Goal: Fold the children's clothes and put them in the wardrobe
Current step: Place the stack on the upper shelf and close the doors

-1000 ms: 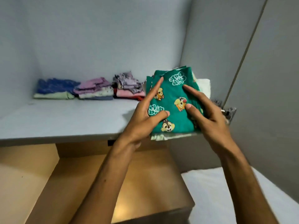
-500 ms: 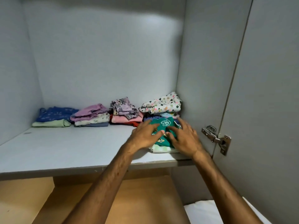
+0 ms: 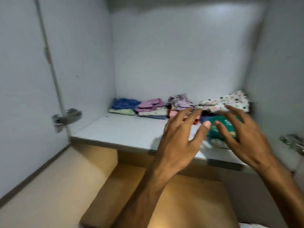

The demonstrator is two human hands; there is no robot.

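- Children's clothes are seen folded in piles on the grey shelf (image 3: pixel 128 134) inside the wardrobe (image 3: pixel 172 51).
- A green folded garment (image 3: pixel 218 129) with a pale print is placed near the front right of the shelf, on top of a pale folded piece whose edge shows beneath it.
- Behind the green garment, a white spotted garment (image 3: pixel 227 102) is laid on top of a darker pile at the back right.
- Along the back wall, three more piles are lined up: a blue and pale green pile (image 3: pixel 123 106) at the left, a pink and cream pile (image 3: pixel 152 108) beside it, and a patterned purple pile (image 3: pixel 179 101) next.
- The left hand (image 3: pixel 179 139) is held in front of the shelf with fingers spread and straight; nothing is grasped by it.
- The right hand (image 3: pixel 243 135) is held just beside the green garment, fingers spread and relaxed; nothing is gripped. Whether its fingertips touch the cloth cannot be told, since the picture is blurred there.
- Both wardrobe doors are opened; a metal hinge (image 3: pixel 65 118) is seen on the left door (image 3: pixel 24 96), and another hinge (image 3: pixel 294 143) is seen blurred at the right edge.
- A wooden board (image 3: pixel 189 203) is seen below the shelf.
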